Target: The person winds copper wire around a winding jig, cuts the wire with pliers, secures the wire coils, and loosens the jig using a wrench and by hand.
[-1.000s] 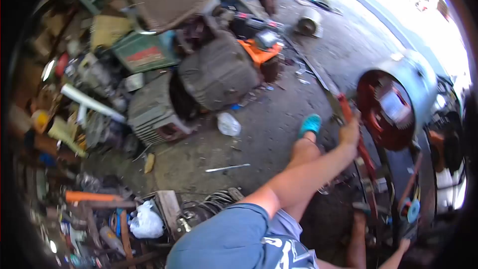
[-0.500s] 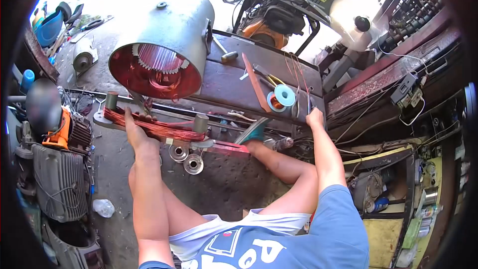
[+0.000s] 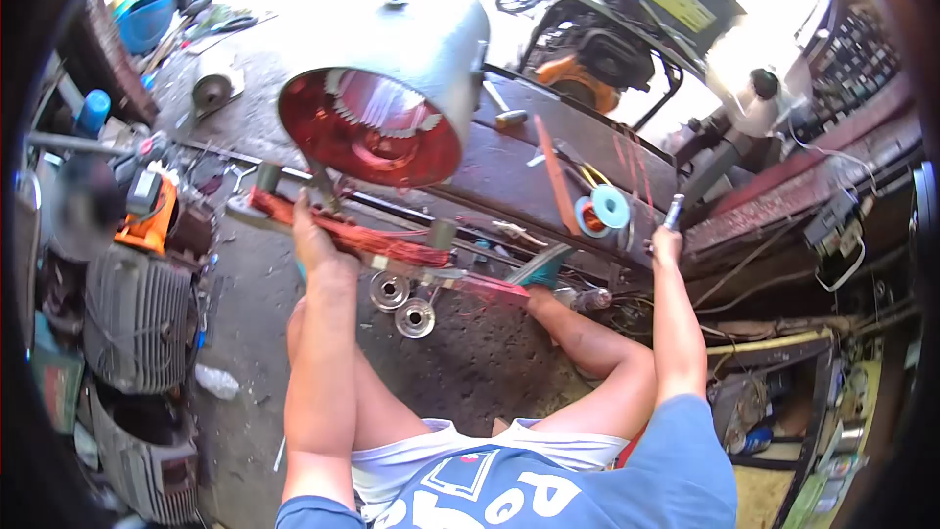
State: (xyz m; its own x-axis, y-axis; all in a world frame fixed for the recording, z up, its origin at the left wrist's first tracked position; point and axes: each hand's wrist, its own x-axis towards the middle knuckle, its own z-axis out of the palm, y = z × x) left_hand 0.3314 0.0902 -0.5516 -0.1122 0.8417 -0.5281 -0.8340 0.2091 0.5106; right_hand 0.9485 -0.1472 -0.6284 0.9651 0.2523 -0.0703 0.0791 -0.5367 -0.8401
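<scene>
My left hand [image 3: 321, 243] is wrapped round a long bundle of copper wire [image 3: 392, 244], which is stretched between two dark cylindrical posts on a flat bar. Behind it stands a large metal motor housing [image 3: 431, 59] with a red interior and a toothed ring of slots. At the right edge of the bench, my right hand [image 3: 666, 243] is closed on a slim metal tool [image 3: 675, 210] pointing upward. A light-blue wire spool [image 3: 611, 206] lies left of that hand, beside a flat reddish strip [image 3: 555, 176].
The dark bench [image 3: 509, 152] also carries a hammer [image 3: 510, 119]. Two round metal parts [image 3: 415, 317] are below the bar. Finned motor casings [image 3: 137, 318] stand on the floor at the left. A machine on a frame [image 3: 592, 59] is beyond the bench.
The view has swung from the floor clutter to the bench. Since half a second ago, my right hand has lifted the metal tool, whose shaft now shows above the fist. My left hand still holds the wire.
</scene>
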